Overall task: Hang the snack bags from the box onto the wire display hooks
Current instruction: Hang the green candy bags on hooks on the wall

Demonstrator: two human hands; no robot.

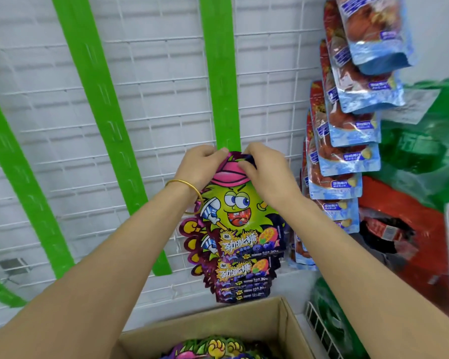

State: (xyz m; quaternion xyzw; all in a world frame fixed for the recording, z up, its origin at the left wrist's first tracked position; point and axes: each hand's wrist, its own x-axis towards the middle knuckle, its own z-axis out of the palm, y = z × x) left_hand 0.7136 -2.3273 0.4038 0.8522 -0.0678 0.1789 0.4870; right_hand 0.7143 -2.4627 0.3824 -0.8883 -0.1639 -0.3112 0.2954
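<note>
Snack bag [240,203] going up right now is the green cartoon one with the pink cap. It's held flat against the middle strip [219,73] on the white grid [153,73]. Left hand [201,164] and right hand [266,168] both sit on its top edge, fingers curled in and pinching the header from either side. The hook is hidden behind the hands, so no telling if the hole is on it yet. Looks like the threading step to me.

Progress-wise, a few hung bags [241,278] of the same kind already overlap just below it, mostly just their bottom labels peeking out. That strip seems to be filling from the bottom, with plenty of bare green above. The side strips [99,86] to the left look bare too. I'd call it early-to-middle, lots left to do.

Containers: the box [278,322] sits open at the bottom of the view, right under the arms. More of the same cartoon bags, the spares [213,348], lie inside it. Only the top of that pile shows, so can't say how deep it goes.

Off to the right a column of blue bags [347,156] hangs full. Beside them is a red carton [410,229] with a torn hole, and something's in there but it's too blurry to name.
</note>
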